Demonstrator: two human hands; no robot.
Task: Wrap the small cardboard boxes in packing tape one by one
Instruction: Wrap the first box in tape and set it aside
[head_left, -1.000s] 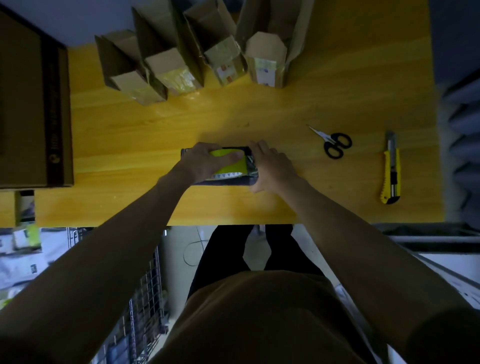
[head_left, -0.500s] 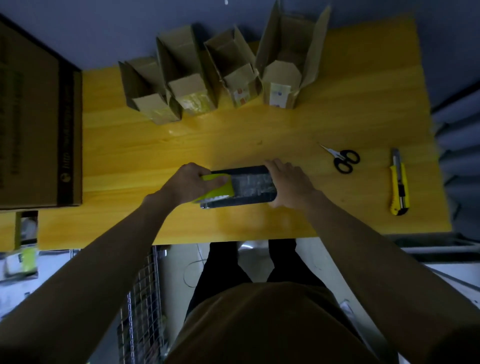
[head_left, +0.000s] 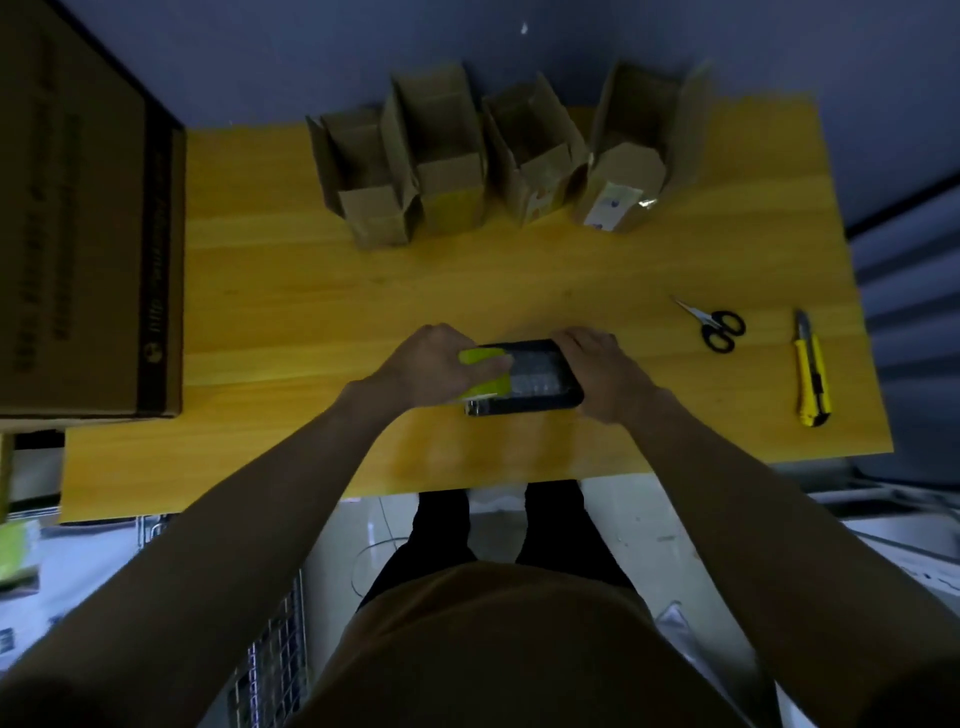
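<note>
A dark box (head_left: 540, 376) with a shiny wrapped top lies flat near the front middle of the yellow table (head_left: 291, 322). My left hand (head_left: 431, 364) grips a lime-green tape roll (head_left: 480, 356) and holds it against the box's left end. My right hand (head_left: 597, 374) holds the box's right end, with its fingers curled over the far corner. Several small open cardboard boxes (head_left: 449, 192) stand in a row at the back of the table.
Black-handled scissors (head_left: 714, 330) and a yellow utility knife (head_left: 811, 374) lie to the right of my hands. A large brown carton (head_left: 78, 234) fills the left side. A wire rack (head_left: 270, 670) stands below the table's front edge, next to my legs.
My left hand has slid the green tape roll leftward along the box top, from near the right end to the left end. My right hand has stayed on the right end.
</note>
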